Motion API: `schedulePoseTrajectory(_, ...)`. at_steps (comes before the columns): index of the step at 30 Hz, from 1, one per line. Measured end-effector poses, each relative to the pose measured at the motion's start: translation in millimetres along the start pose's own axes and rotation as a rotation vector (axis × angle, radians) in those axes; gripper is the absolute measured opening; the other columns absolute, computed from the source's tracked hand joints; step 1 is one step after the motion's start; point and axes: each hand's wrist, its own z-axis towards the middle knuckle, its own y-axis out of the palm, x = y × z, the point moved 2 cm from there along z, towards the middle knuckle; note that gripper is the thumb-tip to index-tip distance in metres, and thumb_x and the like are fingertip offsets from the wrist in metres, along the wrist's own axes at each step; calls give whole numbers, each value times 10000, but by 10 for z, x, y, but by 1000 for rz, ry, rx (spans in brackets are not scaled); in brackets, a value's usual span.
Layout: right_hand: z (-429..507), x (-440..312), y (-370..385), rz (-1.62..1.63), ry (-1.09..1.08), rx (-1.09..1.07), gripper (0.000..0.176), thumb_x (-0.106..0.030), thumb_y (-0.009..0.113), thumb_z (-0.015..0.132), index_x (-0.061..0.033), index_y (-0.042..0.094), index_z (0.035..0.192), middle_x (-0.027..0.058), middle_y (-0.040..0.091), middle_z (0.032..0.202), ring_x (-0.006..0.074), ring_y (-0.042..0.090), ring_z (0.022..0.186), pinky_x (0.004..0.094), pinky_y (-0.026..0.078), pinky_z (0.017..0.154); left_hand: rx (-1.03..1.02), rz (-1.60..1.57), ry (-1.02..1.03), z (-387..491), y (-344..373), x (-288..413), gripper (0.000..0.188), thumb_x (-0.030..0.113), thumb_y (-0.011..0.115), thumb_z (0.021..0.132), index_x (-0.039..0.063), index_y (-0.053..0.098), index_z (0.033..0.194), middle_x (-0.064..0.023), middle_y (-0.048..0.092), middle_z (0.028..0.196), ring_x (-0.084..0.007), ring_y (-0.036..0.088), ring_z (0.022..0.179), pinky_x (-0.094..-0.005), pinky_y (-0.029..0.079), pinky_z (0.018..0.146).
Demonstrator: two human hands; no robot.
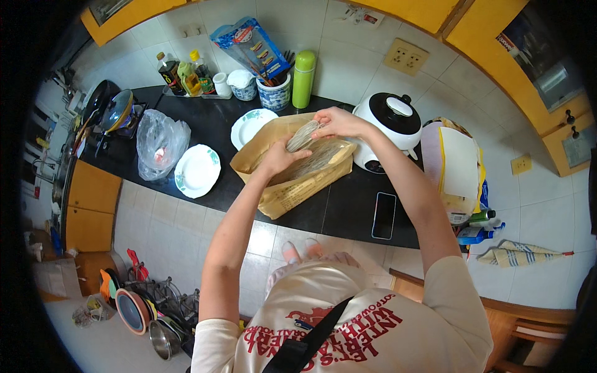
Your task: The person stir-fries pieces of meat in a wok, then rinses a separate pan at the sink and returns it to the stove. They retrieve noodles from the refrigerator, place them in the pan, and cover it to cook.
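Observation:
A large brown paper bag (298, 191) lies open on the black countertop, with pale, thin dried noodles (322, 156) inside. Above its opening, my right hand (336, 123) grips one end of a bundle of the noodles (303, 135). My left hand (283, 158) is at the bundle's lower end, its thumb stretched over the bag; its other fingers are partly hidden. Behind the bag stands a white plate with a green pattern (249, 125), partly covered by the bag. Another such plate (197, 170) sits to the left.
A clear plastic bag (161, 140) lies at the left near the stove. Sauce bottles (170, 74), a blue-and-white utensil jar (274, 95) and a green flask (303, 79) line the wall. A white appliance with a black lid (389, 116) and a phone (384, 216) are at the right.

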Motion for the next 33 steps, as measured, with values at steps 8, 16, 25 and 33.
schedulePoseTrajectory(8, -101, 425, 156, 204, 38, 74, 202, -159, 641, 878, 0, 635, 1002, 24, 622, 859, 77, 555, 761, 217, 468, 695, 132, -30, 9, -44, -107, 27, 380, 228, 670, 779, -4, 605, 1073, -203, 648, 881, -289, 640, 826, -368, 478, 785)
schedulePoseTrajectory(16, -150, 335, 296, -434, -64, 153, 344, -251, 624, 858, -18, 637, 1111, 185, 655, 1063, 307, 624, 991, 372, 477, 875, 89, -63, 196, -165, -231, 229, 316, 161, 624, 833, -2, 567, 1098, -175, 643, 943, -262, 622, 877, -354, 473, 802)
schedulePoseTrajectory(25, -67, 255, 466, -552, 69, 128, 367, -316, 650, 829, -31, 629, 1059, 177, 655, 1038, 326, 616, 963, 389, 485, 810, 224, 53, 291, -271, -441, 476, 401, 96, 668, 840, -2, 522, 1201, -56, 619, 967, -127, 545, 870, -267, 453, 805)
schedulePoseTrajectory(33, -120, 221, 443, -644, 83, 582, 360, -293, 688, 784, 8, 647, 977, 206, 623, 1102, 373, 597, 982, 422, 477, 867, 181, -78, 311, -375, -498, 621, 252, 96, 597, 844, 12, 524, 1070, -154, 624, 888, -254, 603, 818, -330, 467, 764)
